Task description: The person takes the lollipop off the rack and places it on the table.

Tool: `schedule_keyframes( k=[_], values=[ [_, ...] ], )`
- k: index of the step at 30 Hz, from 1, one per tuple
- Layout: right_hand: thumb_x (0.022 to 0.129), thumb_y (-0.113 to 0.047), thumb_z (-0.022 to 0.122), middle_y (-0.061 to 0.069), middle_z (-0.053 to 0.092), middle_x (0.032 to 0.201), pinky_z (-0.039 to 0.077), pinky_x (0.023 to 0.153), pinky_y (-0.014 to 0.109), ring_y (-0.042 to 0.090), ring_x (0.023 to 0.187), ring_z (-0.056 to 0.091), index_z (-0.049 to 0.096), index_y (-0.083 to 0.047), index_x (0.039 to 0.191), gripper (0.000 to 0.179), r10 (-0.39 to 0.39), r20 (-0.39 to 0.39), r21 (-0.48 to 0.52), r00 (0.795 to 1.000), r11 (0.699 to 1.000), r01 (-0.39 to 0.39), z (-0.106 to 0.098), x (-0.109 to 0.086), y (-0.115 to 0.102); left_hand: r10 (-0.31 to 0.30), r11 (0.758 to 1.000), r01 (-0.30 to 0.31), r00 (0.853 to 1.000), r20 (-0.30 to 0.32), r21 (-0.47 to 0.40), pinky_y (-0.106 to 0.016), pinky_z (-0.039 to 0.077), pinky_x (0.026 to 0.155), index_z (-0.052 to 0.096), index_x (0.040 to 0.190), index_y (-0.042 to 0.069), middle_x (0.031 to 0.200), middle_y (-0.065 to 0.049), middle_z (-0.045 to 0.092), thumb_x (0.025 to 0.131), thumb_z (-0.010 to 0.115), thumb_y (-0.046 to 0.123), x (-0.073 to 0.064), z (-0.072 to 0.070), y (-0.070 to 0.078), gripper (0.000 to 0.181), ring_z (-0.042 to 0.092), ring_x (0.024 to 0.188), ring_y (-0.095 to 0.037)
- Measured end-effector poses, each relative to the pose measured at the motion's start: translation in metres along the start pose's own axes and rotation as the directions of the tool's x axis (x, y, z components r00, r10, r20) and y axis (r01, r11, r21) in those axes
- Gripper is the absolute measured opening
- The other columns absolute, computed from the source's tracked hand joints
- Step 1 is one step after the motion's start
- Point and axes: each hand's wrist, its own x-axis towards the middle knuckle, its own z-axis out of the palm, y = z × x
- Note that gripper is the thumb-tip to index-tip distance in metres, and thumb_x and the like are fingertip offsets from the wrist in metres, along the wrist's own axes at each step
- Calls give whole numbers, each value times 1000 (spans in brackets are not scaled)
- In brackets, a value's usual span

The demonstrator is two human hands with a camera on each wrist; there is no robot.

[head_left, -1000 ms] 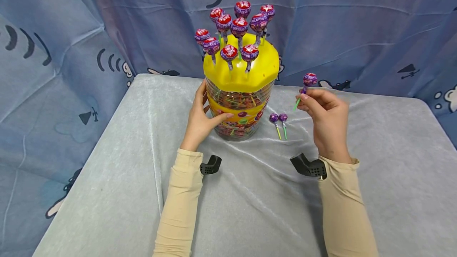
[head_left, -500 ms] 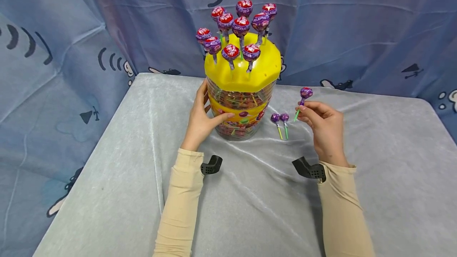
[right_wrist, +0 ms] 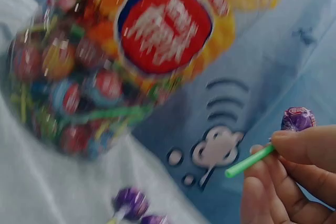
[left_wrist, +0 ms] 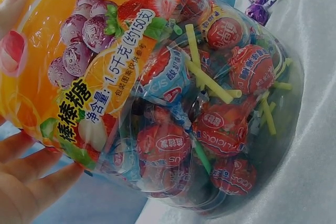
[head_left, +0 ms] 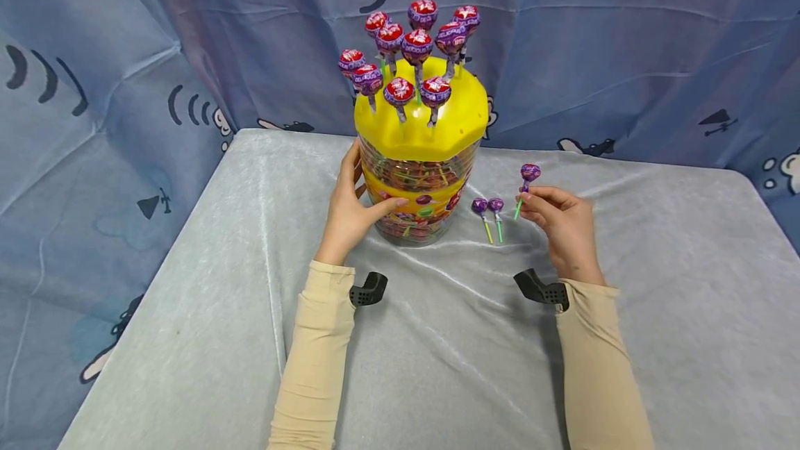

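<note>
A clear plastic jar (head_left: 415, 179) filled with wrapped candies stands on the table under a yellow lid (head_left: 431, 141). Several lollipops (head_left: 417, 47) with red and purple wrappers stick up from that lid. My left hand (head_left: 351, 208) holds the jar from its left side, thumb across the front label and fingers round the side. To the right of the jar, my right hand (head_left: 562, 224) pinches a purple lollipop (head_left: 530, 172) by its green stick, head upward. The stick's free lower end shows in the right wrist view, pointing away from the fingers (right_wrist: 310, 145).
Two purple lollipops (head_left: 488, 207) lie side by side on the grey cloth between the jar and my right hand. A blue patterned curtain (head_left: 594, 54) hangs behind the table's (head_left: 437, 367) back edge. Each wrist carries a black camera mount (head_left: 541, 292).
My right hand has come down and slightly left with the lollipop, nearer the two lying on the cloth. The left hand and the jar have stayed put.
</note>
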Motion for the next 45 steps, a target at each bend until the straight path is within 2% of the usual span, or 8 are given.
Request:
schedule_keyframes(
  k=[3,7,16,21,28,38,42,45],
  values=[
    [81,-4,74,9,71,85,56,68,26,15,71,66,72,4,94,15,49,-10,-16,999,999,-49,-9,5,12,-3,1000,3,1000,1,-2,-39,33,108,14,152,19,154,-2,22,77,80,19,0,0,0,100,28,137,-21],
    [83,2,70,6,70,79,56,63,22,12,66,64,72,0,85,4,80,-26,-26,996,996,-81,0,-5,3,-11,1000,11,1000,4,-2,-38,32,108,13,153,20,154,-1,22,78,80,20,-1,0,0,100,28,137,-20],
    [85,6,64,-1,68,73,55,61,19,8,62,64,71,-9,77,19,164,-9,-138,986,977,-163,-2,-6,10,-2,1000,2,1000,0,1,-39,33,107,14,153,20,153,-1,22,78,79,20,0,-1,-1,99,28,137,-21],
    [85,5,65,-3,68,72,55,61,18,7,60,64,71,-10,77,18,192,-10,-172,981,966,-191,-7,-4,18,5,1000,-5,1000,-2,0,-40,33,107,14,152,20,153,-1,23,78,79,19,0,0,-1,99,28,137,-21],
    [85,4,66,-5,67,69,54,60,18,5,59,64,69,-5,80,10,207,-45,-263,977,941,-212,-5,-4,18,14,1000,-14,1000,-2,-8,-41,33,107,14,153,20,153,-1,23,78,79,18,-1,0,-1,98,28,137,-21],
    [85,2,67,-9,67,66,53,58,16,3,56,63,68,-7,79,11,242,-62,-337,968,908,-248,-7,-3,16,22,1000,-22,1000,-4,-12,-41,33,107,16,152,21,153,0,23,77,80,19,0,0,-3,99,29,137,-21],
    [84,2,67,-8,67,66,54,57,16,3,56,63,68,0,85,2,258,-68,-343,964,901,-265,-7,-3,15,20,1000,-20,1000,-4,-16,-41,32,107,16,152,21,153,0,23,77,80,19,0,0,-3,98,28,137,-21],
    [84,2,68,-8,66,66,53,57,16,3,56,62,66,10,94,13,265,-78,-368,961,888,-275,-7,-3,14,16,1000,-16,1000,-1,-14,-41,32,107,15,152,21,153,0,23,78,79,19,0,0,-3,98,28,137,-20]
  ],
)
